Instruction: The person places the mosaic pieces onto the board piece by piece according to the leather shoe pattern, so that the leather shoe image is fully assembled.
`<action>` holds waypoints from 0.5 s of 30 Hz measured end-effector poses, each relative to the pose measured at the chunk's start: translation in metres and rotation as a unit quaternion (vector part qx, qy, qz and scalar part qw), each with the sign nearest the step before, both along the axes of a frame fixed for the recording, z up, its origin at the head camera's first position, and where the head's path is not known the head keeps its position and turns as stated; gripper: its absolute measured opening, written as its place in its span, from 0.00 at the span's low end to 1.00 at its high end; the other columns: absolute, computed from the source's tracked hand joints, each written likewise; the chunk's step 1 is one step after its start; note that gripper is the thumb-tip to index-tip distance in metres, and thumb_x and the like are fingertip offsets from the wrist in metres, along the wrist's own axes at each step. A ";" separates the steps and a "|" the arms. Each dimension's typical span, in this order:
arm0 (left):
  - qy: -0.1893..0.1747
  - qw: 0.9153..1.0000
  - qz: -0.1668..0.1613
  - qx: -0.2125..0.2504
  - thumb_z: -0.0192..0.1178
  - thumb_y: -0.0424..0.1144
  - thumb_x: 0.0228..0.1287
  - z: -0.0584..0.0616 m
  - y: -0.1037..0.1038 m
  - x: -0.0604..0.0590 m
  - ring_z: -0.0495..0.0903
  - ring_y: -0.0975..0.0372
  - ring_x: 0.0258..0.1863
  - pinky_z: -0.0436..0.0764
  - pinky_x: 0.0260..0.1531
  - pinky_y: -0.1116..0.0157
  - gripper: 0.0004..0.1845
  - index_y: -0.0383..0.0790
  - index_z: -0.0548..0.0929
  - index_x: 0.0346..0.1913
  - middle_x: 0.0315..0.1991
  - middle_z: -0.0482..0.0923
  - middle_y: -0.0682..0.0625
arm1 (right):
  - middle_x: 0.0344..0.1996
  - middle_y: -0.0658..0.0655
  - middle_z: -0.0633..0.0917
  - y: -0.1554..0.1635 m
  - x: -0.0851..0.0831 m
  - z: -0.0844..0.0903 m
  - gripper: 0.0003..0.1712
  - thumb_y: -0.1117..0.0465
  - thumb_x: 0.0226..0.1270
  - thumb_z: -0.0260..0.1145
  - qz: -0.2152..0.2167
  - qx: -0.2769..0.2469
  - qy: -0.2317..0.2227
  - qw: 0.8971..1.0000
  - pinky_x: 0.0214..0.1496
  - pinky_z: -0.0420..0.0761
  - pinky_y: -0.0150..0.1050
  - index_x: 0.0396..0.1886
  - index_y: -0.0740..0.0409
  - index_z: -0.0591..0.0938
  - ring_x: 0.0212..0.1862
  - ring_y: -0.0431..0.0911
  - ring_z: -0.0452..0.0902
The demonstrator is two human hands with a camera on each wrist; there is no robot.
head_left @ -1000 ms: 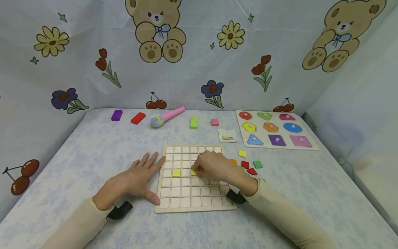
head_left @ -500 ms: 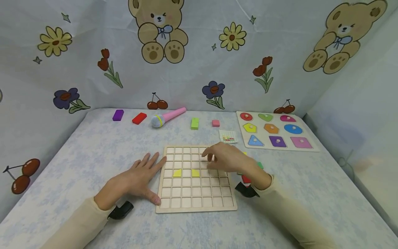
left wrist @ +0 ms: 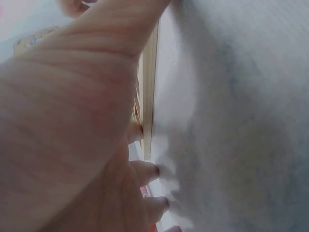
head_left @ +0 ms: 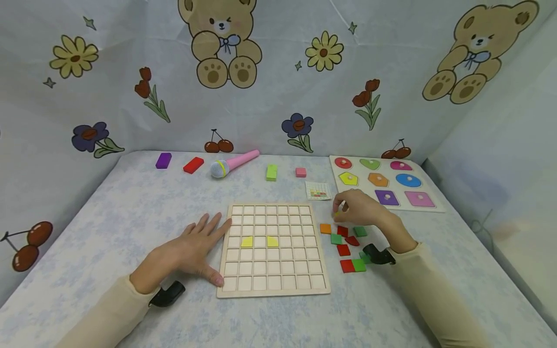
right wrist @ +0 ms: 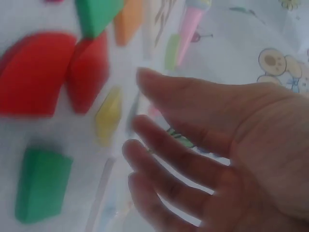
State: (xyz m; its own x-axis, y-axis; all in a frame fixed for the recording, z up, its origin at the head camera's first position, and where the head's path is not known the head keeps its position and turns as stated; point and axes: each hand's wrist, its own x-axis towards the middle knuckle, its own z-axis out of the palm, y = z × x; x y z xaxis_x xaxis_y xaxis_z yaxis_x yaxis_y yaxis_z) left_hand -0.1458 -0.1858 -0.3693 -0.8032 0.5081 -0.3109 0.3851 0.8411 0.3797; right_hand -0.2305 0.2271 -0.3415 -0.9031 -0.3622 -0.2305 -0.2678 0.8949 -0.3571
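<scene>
Only two yellow wooden tiles [head_left: 259,241] sit in the square wooden grid board [head_left: 272,287], which the flat left hand [head_left: 191,250] steadies, while the right hand [head_left: 363,209], fingers [right wrist: 159,159] loosely spread and empty, hovers over a loose yellow tile [right wrist: 108,115] near the table's right edge.

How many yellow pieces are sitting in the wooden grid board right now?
2. One yellow piece lies in the fourth row of the grid board, second column; the other yellow piece is in the same row, fourth column. No cell is hidden by a hand.
</scene>
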 end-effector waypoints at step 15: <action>0.004 1.000 -0.003 0.001 0.73 0.72 0.36 0.000 0.001 0.001 0.34 0.34 0.78 0.44 0.70 0.30 0.75 0.41 0.43 0.81 0.81 0.35 0.33 | 0.35 0.54 0.84 0.015 -0.008 -0.013 0.07 0.62 0.60 0.75 -0.005 -0.018 -0.016 1.000 0.41 0.82 0.38 0.32 0.56 0.83 0.39 0.48 0.76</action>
State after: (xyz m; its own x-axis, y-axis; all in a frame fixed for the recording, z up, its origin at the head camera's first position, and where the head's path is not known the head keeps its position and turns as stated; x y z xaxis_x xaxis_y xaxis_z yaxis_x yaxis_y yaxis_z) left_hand -0.1451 -0.1850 -0.3692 -0.8029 0.5134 -0.3028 0.3932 0.8380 0.3783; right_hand -0.2388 0.2421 -0.3543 -0.8993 -0.3616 -0.2460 -0.2464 0.8836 -0.3981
